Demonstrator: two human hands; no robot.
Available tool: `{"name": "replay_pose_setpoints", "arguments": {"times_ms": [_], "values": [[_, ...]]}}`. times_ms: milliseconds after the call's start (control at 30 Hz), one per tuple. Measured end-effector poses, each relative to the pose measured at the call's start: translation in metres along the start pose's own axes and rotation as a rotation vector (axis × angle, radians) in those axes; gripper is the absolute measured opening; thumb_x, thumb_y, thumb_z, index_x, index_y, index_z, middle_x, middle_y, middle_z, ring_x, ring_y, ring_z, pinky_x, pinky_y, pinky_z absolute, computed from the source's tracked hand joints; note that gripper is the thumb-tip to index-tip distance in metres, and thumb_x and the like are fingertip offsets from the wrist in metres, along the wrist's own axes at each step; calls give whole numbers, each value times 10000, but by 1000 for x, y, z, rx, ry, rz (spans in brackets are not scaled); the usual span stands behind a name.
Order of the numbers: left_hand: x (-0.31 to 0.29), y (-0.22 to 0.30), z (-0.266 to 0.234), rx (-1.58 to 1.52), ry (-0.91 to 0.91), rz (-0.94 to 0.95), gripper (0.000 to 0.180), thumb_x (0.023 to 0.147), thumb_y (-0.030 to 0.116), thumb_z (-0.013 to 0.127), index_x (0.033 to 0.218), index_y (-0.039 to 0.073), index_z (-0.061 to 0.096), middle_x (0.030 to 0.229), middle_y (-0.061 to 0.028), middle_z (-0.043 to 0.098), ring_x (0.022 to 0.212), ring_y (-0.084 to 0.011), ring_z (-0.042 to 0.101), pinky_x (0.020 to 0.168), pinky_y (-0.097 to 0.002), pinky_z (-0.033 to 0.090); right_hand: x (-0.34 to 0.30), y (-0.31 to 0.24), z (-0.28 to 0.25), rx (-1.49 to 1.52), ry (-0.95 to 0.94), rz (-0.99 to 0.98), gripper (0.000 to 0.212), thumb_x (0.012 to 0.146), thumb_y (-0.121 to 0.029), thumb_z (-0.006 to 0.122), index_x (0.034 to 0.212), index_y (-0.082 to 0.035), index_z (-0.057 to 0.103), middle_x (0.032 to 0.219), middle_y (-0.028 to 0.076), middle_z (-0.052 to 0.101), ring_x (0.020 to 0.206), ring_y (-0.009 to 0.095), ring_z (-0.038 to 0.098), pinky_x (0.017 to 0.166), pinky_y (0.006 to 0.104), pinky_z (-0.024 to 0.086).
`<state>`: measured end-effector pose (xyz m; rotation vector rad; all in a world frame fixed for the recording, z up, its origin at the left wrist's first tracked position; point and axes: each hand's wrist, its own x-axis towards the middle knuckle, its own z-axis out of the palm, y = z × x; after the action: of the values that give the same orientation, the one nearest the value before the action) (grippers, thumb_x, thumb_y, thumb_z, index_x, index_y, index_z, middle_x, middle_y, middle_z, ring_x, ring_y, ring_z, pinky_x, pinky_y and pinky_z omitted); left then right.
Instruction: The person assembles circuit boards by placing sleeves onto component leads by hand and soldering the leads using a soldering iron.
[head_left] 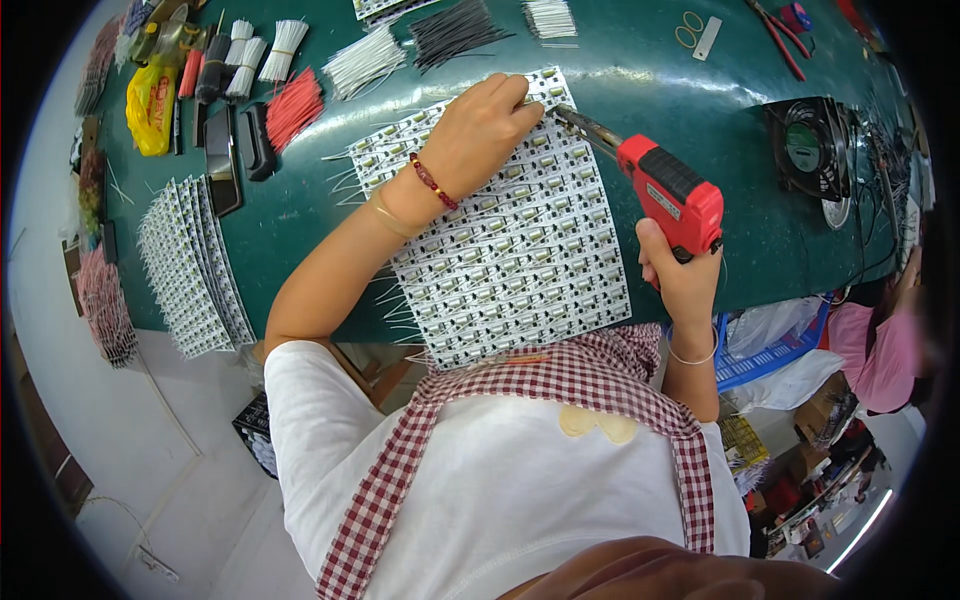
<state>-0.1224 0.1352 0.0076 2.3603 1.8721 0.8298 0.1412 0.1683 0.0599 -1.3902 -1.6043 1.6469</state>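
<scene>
A large white circuit board panel [520, 240], covered with rows of small components, lies at a slant across the table's near edge. Thin white wires stick out along its left side. My left hand [485, 125] rests over the panel's far part, fingers pinched together near its top edge; whatever is between the fingertips is too small to make out. In my right hand [685, 285] is a red and black soldering gun [680, 195], gripped by its handle. Its metal tip points left and reaches the panel's far right area, close to my left fingertips.
More panels [190, 270] are stacked at the left. Bundles of red wires [295, 108], white wires [365, 62] and black wires [455, 35] lie along the far side. At the right stand a black fan [805, 145] and, farther back, red-handled pliers [785, 45]. A blue crate [770, 350] sits below.
</scene>
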Motion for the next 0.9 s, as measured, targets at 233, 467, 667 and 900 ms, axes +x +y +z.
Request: {"name": "replay_pose_setpoints", "arguments": {"times_ms": [233, 467, 667, 900], "values": [[-1, -3, 2, 11, -25, -5, 223, 703, -46, 593, 902, 43, 634, 792, -84, 497, 768, -246, 540, 664, -352, 473, 1, -5, 1, 29, 9, -43, 100, 867, -86, 672, 860, -16, 601, 588, 14, 564, 435, 71, 498, 409, 210, 376], [-1, -4, 3, -5, 6, 6, 209, 704, -40, 599, 895, 38, 634, 794, -84, 497, 769, -246, 539, 666, -350, 473, 1, -3, 1, 79, 15, 54, 153, 850, -141, 719, 849, -30, 614, 591, -2, 573, 448, 52, 510, 415, 198, 384], [-2, -5, 3, -12, 18, 13, 187, 715, -22, 600, 890, 34, 631, 794, -85, 492, 768, -245, 537, 672, -347, 472, -2, -8, 3, 77, 27, -13, 121, 884, -84, 640, 941, 13, 594, 594, 31, 559, 440, 80, 497, 415, 210, 378], [-1, -5, 3, -3, 21, 22, 178, 718, -14, 598, 887, 32, 628, 795, -85, 491, 769, -247, 537, 671, -350, 472, -4, 0, 4, -18, 32, -23, 193, 833, -149, 748, 761, -15, 629, 590, -12, 574, 452, 52, 494, 434, 214, 378]]}}
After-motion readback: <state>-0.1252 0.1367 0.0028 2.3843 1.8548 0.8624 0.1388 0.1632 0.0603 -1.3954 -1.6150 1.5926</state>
